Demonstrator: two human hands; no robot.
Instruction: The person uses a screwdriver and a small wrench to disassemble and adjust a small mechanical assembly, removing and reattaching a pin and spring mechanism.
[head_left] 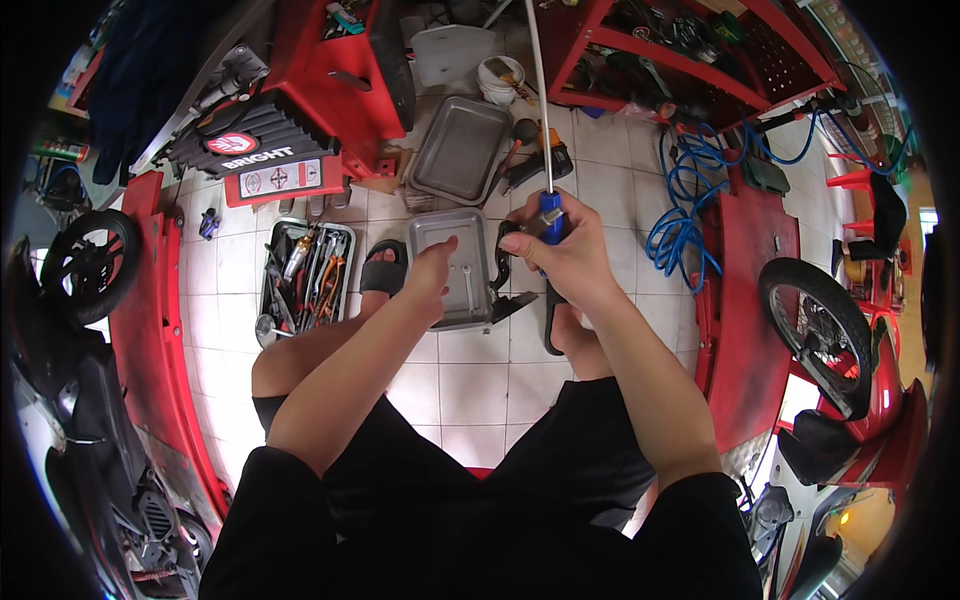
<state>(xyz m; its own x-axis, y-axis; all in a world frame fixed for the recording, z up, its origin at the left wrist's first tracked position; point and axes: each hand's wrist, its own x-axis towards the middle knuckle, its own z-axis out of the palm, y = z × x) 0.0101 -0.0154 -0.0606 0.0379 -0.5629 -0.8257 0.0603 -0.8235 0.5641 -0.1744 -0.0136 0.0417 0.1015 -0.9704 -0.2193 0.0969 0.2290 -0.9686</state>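
Observation:
My right hand [565, 245] is closed around a blue-handled tool [552, 222] with a silver collar. A long, thin, pale rod [541, 100] runs from it toward the top of the view. Beside those fingers is a dark curved part [506, 255]; whether I hold it too is unclear. My left hand [430, 280] hovers over the left side of a grey metal tray [462, 322], thumb and finger apart, with nothing visible in it. Inside that tray lies a silver wrench [469, 286]. A black flat piece [513, 307] rests by its right edge.
A tray of hand tools [308, 270] stands left of my foot. Farther off are a dark empty tray [460, 150], a white bucket [500, 80] and a red tool cart [690, 60]. Blue coiled hose [690, 205] lies right. Red lift platforms [150, 330] with motorcycles flank me.

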